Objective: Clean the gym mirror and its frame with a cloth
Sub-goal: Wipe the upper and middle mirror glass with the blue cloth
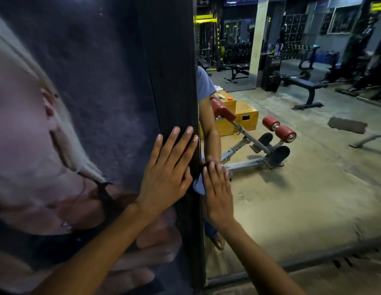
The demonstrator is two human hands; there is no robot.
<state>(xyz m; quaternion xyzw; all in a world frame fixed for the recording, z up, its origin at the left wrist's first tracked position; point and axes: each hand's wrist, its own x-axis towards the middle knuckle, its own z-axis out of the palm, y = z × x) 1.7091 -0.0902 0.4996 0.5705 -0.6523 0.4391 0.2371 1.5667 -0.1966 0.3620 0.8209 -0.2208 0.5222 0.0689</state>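
1. Nearest the camera, at 6 o'clock in the head view, my two forearms rise toward the dark vertical frame (174, 81) that divides the view.
2. My left hand (166, 171) lies flat on the frame face with straight, spread fingers. It presses for support and holds nothing.
3. My right hand (218, 192) sits just right of the frame, at 5 o'clock from centre, pressing the blue cloth (199, 185) against the mirror (302, 188) where glass meets frame. Its fingers look mostly straight over the cloth; only a corner of cloth shows, between the two hands.
4. The mirror fills the 3 o'clock half and reflects the gym floor, an exercise bench (259, 150) with red rollers, and my own arm.
5. At 9 o'clock a glossy dark poster panel (89, 81) adjoins the frame.
6. Progress, as a judgement: wiping is under way along the mirror's left edge at mid-height. The glass reflects clearly with no obvious streaks, but I cannot tell which areas have been wiped. The frame face shows no sign either way.
7. Writing: none is legible; the distant signs at 12 o'clock are too blurred.
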